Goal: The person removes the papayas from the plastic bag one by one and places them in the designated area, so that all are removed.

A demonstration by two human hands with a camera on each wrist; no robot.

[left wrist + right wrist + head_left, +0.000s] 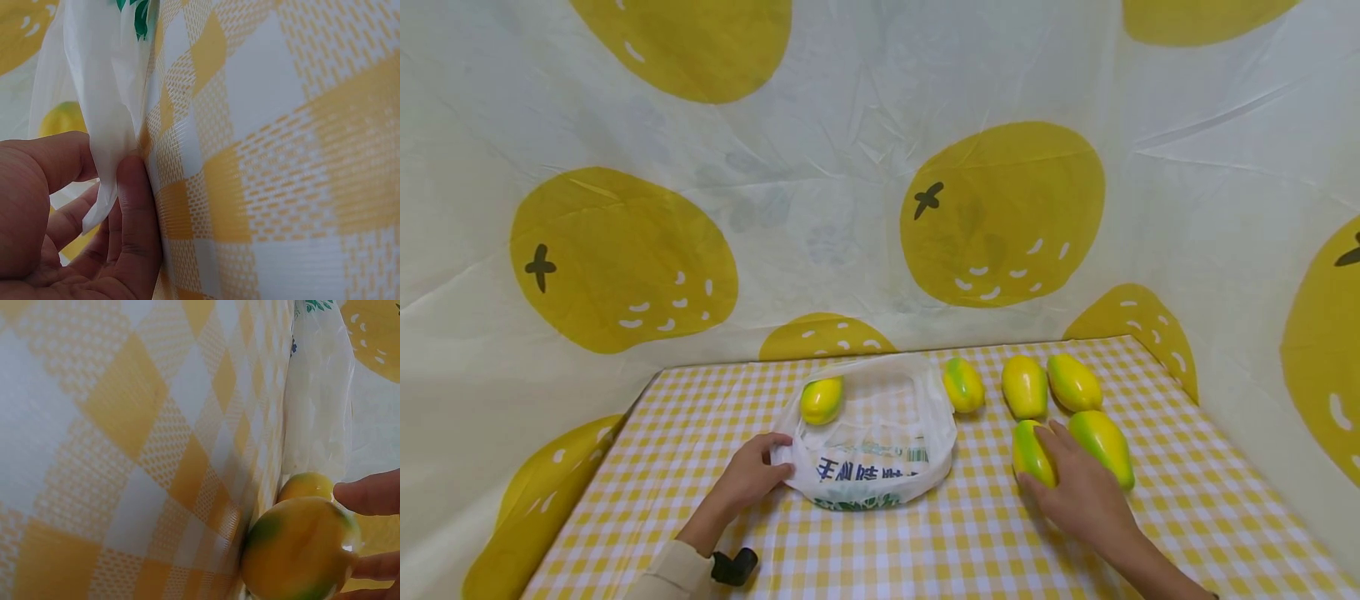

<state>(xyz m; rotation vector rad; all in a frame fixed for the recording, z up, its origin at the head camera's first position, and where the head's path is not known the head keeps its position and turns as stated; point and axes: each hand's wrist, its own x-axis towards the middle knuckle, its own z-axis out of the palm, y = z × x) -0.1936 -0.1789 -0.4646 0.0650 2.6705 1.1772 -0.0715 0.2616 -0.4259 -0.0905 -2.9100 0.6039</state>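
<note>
My left hand pinches the left edge of a white plastic bag, which lies on its side with its mouth spread wide. In the left wrist view, the gathered plastic runs between thumb and fingers. One yellow-green mango sits inside the bag, at its left. On the right, my right hand grips a mango that is on the table, thumb on the near side and fingers over the far side. That mango fills the lower part of the right wrist view, its far side hidden.
Beside the gripped fruit lies another mango. Two more mangoes, one left and one right, lie behind it. A further mango lies against the bag's right side. A yellow-checked cloth covers the table, and a fruit-print curtain hangs behind.
</note>
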